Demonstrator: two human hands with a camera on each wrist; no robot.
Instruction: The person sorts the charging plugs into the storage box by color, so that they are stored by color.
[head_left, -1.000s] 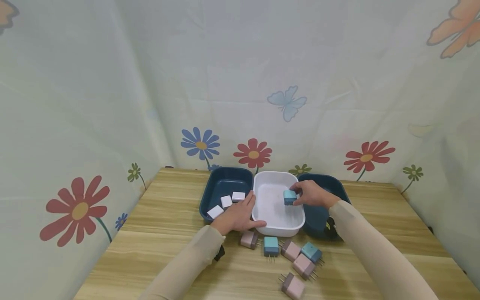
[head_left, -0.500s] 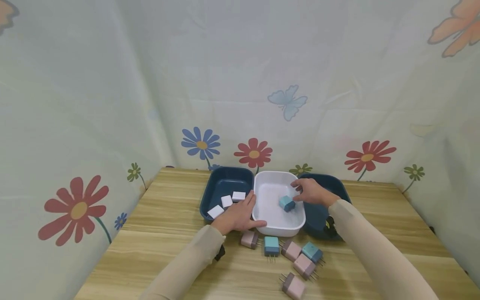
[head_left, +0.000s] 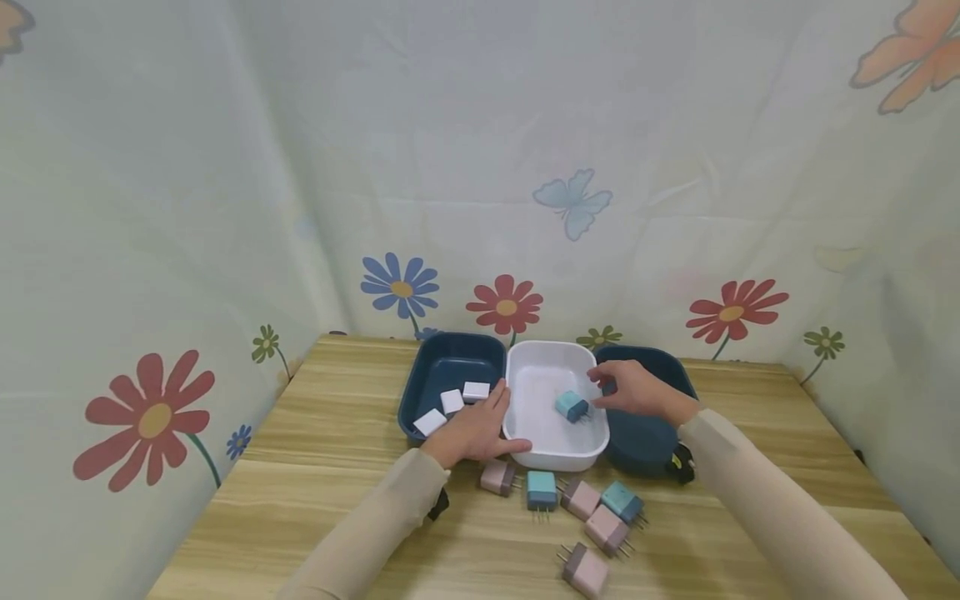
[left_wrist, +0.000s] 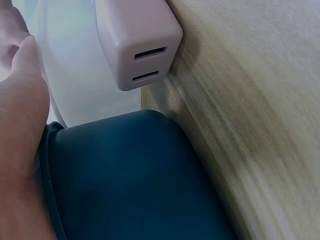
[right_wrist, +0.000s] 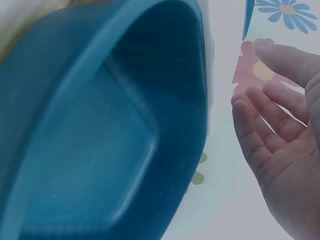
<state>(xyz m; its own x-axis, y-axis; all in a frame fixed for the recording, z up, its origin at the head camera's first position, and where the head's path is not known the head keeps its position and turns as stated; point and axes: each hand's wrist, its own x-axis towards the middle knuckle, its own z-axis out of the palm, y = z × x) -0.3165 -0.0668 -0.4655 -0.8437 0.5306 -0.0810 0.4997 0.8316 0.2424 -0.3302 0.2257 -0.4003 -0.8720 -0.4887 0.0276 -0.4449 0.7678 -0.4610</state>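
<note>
A teal and dark-blue plug charger (head_left: 572,406) lies tilted in the white bin (head_left: 557,461), prongs toward the lower right. My right hand (head_left: 632,388) hovers at that bin's right rim, its fingers apart and holding nothing. In the right wrist view, the palm and loosely bent fingers (right_wrist: 244,112) show beside the dark blue bin (right_wrist: 85,160). My left hand (head_left: 474,429) rests with spread fingers across the adjoining rims of the white bin and the left dark blue bin (head_left: 453,371). Under it, the left wrist view shows a pink charger (left_wrist: 142,45) with two USB slots.
Several white blocks (head_left: 452,402) sit in the left bin. In front of the bins, pink chargers (head_left: 587,570) and teal chargers (head_left: 542,490) lie on the wooden table (head_left: 337,417), prongs exposed. A floral curtain (head_left: 465,167) hangs behind.
My right hand has let go of the teal charger, which dropped and turned over into the white bin. That hand then shifted slightly right. The left hand has stayed put.
</note>
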